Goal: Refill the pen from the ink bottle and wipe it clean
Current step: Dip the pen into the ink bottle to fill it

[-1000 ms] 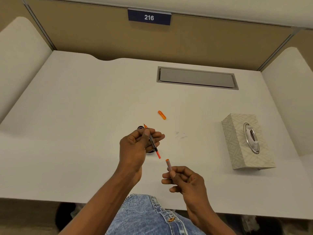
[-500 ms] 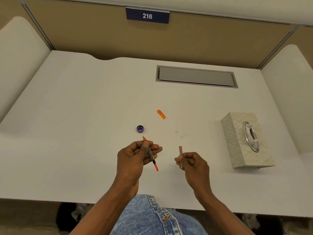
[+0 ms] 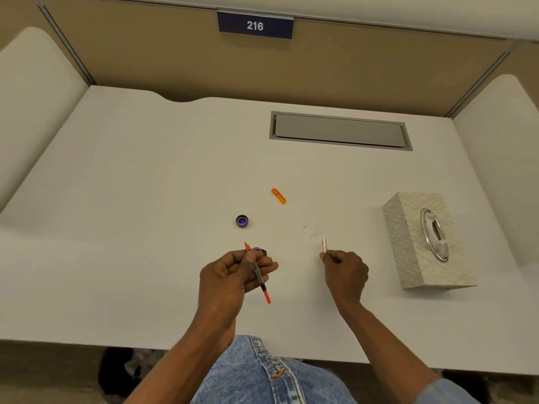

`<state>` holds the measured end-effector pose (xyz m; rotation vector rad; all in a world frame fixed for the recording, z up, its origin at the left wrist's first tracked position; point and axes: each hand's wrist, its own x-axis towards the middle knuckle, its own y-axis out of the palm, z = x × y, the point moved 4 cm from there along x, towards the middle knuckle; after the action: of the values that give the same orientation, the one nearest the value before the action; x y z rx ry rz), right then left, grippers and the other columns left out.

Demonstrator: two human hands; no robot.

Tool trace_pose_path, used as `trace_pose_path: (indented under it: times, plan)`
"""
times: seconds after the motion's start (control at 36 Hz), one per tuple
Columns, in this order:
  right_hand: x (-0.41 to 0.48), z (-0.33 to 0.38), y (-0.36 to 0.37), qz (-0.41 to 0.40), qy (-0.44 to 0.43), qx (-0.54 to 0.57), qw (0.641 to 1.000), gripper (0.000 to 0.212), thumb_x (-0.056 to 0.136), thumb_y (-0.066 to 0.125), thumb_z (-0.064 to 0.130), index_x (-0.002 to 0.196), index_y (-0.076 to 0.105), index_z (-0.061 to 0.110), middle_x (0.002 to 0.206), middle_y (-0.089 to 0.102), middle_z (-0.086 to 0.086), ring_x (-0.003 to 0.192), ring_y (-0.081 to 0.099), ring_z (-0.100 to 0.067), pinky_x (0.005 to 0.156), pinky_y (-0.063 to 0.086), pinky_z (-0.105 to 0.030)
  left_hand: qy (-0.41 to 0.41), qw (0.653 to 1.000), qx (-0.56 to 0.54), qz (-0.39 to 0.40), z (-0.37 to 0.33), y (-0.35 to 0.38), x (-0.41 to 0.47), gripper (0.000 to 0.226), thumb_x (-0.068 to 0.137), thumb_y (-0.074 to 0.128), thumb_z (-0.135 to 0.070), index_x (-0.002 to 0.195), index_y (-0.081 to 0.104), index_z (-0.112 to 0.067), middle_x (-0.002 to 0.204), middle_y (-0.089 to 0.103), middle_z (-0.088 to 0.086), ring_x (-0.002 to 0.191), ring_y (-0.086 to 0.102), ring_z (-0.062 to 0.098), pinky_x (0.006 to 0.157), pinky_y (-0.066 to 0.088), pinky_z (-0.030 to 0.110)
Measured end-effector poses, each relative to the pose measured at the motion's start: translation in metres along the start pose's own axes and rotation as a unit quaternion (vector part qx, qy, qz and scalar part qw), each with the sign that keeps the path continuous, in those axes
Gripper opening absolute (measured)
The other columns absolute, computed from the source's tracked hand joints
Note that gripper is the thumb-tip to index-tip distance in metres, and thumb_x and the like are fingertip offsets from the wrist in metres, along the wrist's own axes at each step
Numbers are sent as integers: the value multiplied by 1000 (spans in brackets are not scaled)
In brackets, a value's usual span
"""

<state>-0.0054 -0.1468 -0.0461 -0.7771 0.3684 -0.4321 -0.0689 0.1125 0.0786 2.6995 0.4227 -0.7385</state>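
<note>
My left hand [image 3: 230, 275] grips the pen's inner section [image 3: 258, 272], a thin dark piece with an orange nib pointing away and an orange-red end toward me. Just past its fingers, the mouth of the ink bottle [image 3: 258, 250] shows purple; the rest of the bottle is hidden by the hand. The bottle's dark cap [image 3: 242, 221] lies upturned on the desk with purple inside. My right hand [image 3: 344, 272] pinches the pale pen barrel [image 3: 324, 245], held upright to the right. An orange pen cap [image 3: 278, 195] lies farther back.
A patterned tissue box [image 3: 408, 228] with an oval silver opening sits at the right. A grey cable hatch [image 3: 339, 131] is set into the white desk [image 3: 145, 185]. Faint ink smudges [image 3: 310, 231] mark the desk by the barrel. Padded side panels flank the desk.
My right hand has carried the barrel up and to the right, away from the left hand. My left hand has drawn toward me, uncovering the bottle cap and the bottle's mouth.
</note>
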Motion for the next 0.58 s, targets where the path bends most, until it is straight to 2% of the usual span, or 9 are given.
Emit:
trace_pose_path:
  times: [0.11,0.22,0.36,0.58]
  plan:
    - [0,-5,7,-9,1,-22,1000,15,89,83,25,98,85,13,92,78,-10,83,73,-31,73,52,-33,-5,1000,2,3,2,0,1,21,103,64,-13,112,75,2,98,83,19,94,83,32,83,69,36]
    - [-1,-8,10,-11,-5,-30,999,16,90,82,24,99,85,13,91,76,-9,80,71,-29,72,45,-30,-8,1000,7,6,4,0,1,22,103,64,-13,112,75,3,99,83,19,94,83,31,82,69,35]
    - [-4,-4,9,-2,-7,-41,999,14,91,80,23,98,84,11,96,70,-10,76,57,-22,74,40,-30,-11,1000,4,7,5,0,1,22,103,64,-13,113,75,4,98,84,18,93,83,31,82,69,35]
    - [-3,-1,8,1,-4,-66,998,15,90,80,27,96,83,13,98,73,-11,86,70,-33,73,45,-31,-13,1000,4,11,5,0,1,22,103,65,-14,114,75,2,99,84,17,95,83,31,84,68,35]
